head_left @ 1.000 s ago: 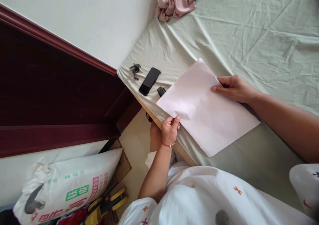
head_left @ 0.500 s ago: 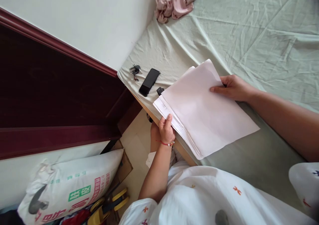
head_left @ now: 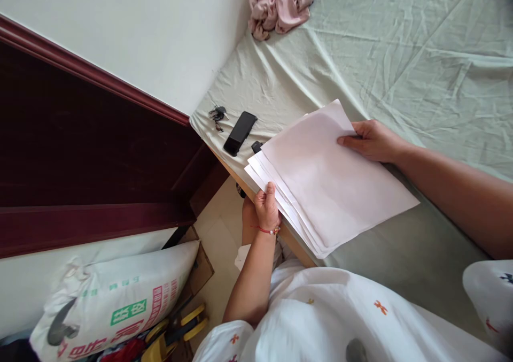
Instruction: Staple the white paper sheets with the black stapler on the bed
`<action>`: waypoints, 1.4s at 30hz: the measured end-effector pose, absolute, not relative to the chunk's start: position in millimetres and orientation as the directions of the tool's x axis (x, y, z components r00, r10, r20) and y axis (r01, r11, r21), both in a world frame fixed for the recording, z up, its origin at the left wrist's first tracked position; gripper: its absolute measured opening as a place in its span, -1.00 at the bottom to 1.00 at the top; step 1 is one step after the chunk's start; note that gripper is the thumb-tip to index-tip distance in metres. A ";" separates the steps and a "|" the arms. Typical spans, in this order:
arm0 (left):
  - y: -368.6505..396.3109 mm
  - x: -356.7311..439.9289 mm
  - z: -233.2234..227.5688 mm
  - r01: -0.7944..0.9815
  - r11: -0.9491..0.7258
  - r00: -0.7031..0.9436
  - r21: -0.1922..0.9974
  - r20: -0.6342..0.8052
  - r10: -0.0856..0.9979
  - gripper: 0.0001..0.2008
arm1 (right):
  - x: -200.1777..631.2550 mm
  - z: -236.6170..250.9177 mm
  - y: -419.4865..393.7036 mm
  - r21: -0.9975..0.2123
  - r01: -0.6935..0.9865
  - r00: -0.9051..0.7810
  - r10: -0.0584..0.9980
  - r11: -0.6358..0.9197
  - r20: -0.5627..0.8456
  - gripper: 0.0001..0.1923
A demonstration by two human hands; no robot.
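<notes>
A stack of white paper sheets [head_left: 312, 175] is held between my two hands above the bed's near edge. My left hand [head_left: 267, 207], with a red beaded bracelet at the wrist, pinches the stack's left edge, thumb on top. There the sheets are fanned out in uneven layers. On the far right side, my right hand [head_left: 371, 140] grips the upper sheets, its thumb lying on the blank top page and its fingers hidden underneath. Just past the stack's left corner, a small black object [head_left: 256, 147] shows in part; its kind is unclear.
On the pale green bed sheet [head_left: 401, 57] lie a black phone [head_left: 240, 133], a bunch of keys [head_left: 218, 114] and a crumpled pink cloth [head_left: 282, 6]. A dark red wood panel [head_left: 88, 126] lines the wall. Below stands a printed white sack [head_left: 120, 298] beside a cardboard box [head_left: 204, 266].
At the left edge the sheets have spread a little further apart, and printing visible there before is now covered. The top sheet's far corner sits slightly lower. Both hands stay almost in place.
</notes>
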State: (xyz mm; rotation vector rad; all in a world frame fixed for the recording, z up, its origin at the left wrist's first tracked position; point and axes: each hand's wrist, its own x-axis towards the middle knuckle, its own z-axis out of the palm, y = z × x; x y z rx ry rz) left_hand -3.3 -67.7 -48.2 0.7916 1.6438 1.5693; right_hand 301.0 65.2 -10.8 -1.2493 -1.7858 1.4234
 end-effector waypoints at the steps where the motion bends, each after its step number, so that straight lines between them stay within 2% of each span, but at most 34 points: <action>1: -67.9 -3.3 -47.8 -0.051 0.065 -0.553 0.997 -0.082 0.829 -0.50 | 301.2 -11.0 65.3 -0.944 0.328 -0.434 0.891 0.020 -0.132 -0.67; 7: -68.5 -5.6 -49.0 -0.035 0.046 -0.493 0.998 -0.058 0.868 -0.63 | 301.3 -12.7 64.7 -0.958 0.287 -0.460 0.880 0.026 -0.114 -0.67; 10: -68.3 -6.6 -51.4 0.001 0.024 -0.500 1.000 -0.020 0.866 -0.62 | 300.1 -15.2 65.3 -0.962 0.270 -0.421 0.902 0.030 -0.091 -0.64; 13: -67.9 -6.6 -53.2 -0.016 0.014 -0.521 1.000 -0.020 0.853 -0.62 | 298.8 -16.9 66.1 -0.950 0.307 -0.349 0.935 0.050 -0.064 -0.62; 22: -67.7 -5.1 -50.8 -0.077 0.018 -0.558 0.997 -0.058 0.828 -0.66 | 295.9 -13.5 64.6 -0.913 0.402 -0.271 0.962 0.076 -0.039 -0.56; 29: -69.0 -2.4 -44.1 -0.106 0.058 -0.590 0.993 -0.110 0.800 -0.61 | 298.6 -17.4 66.5 -0.882 0.466 -0.208 0.977 0.066 -0.037 -0.58; 42: -67.7 -5.2 -46.4 0.019 0.025 -0.557 1.000 -0.010 0.831 -0.52 | 298.9 -14.0 66.0 -0.888 0.448 -0.260 0.965 0.101 -0.021 -0.51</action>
